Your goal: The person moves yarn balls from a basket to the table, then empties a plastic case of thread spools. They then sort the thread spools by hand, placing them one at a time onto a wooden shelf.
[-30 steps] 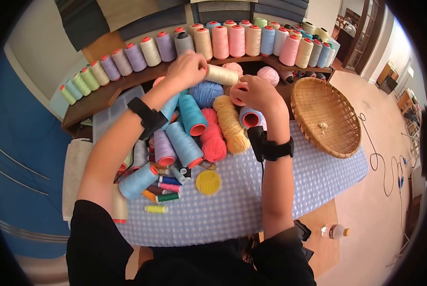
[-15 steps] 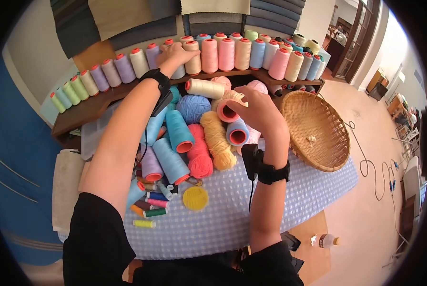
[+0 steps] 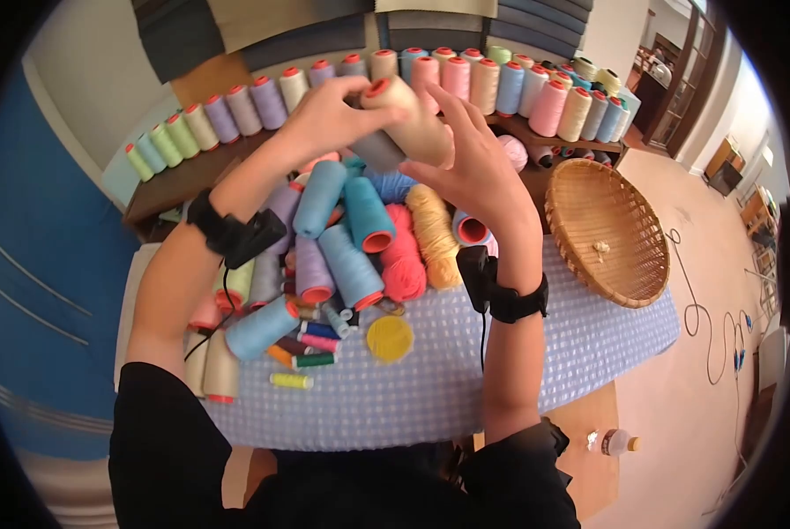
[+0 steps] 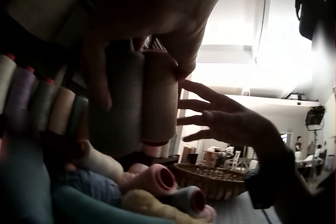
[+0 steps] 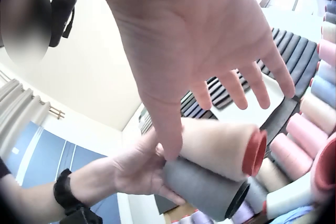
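Observation:
My left hand (image 3: 324,119) grips two thread cones side by side in front of the shelf row: a beige cone (image 3: 410,123) with red ends and a grey cone (image 3: 377,150). In the left wrist view its fingers reach down over both tops. My right hand (image 3: 479,163) is raised at the beige cone's right, fingers spread; its thumb overlaps the cones in the right wrist view. Below both hands lies a heap with a teal cone (image 3: 368,212), a red yarn skein (image 3: 403,256) and a yellow skein (image 3: 434,234). A pink cone (image 4: 157,178) lies there too.
Upright thread cones line the curved shelf (image 3: 210,163) behind the heap. A wicker basket (image 3: 620,229) stands at the right. Small spools and a yellow disc (image 3: 390,339) lie toward the front of the checked tablecloth (image 3: 430,388). Fabric samples (image 3: 302,40) hang behind.
My left hand has lifted the beige and grey cones off the shelf row and brought them forward. My right hand has let go of the pink cone and moved up toward them.

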The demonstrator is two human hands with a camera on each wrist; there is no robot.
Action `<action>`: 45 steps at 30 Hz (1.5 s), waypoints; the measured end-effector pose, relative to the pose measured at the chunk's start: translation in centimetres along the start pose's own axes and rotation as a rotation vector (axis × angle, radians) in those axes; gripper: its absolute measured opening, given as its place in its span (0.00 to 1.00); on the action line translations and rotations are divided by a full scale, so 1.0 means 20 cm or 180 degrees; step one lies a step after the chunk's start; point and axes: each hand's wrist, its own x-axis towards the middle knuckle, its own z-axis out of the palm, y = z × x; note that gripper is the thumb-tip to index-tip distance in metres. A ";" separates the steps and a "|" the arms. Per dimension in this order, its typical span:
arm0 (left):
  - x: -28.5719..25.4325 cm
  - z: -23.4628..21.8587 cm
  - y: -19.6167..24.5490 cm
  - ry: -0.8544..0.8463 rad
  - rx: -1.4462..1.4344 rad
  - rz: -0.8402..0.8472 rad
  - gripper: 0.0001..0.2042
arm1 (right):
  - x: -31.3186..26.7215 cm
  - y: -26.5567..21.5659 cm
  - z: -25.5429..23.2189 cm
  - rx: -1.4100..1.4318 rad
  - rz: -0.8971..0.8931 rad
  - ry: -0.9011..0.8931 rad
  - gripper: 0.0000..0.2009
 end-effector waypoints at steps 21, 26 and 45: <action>-0.85 -0.23 -0.46 -0.0177 0.0934 0.0066 0.22 | -0.74 -0.21 -0.07 -0.0844 0.0618 -0.2013 0.19; -0.90 -0.26 -0.33 -0.0245 0.0890 -0.0199 0.17 | -0.81 -0.20 -0.11 -0.0387 0.0501 -0.1701 0.22; -0.42 -1.46 -1.61 0.2265 0.1899 -0.2343 0.35 | -0.78 -0.28 -0.29 -0.1128 0.0991 -0.0843 0.16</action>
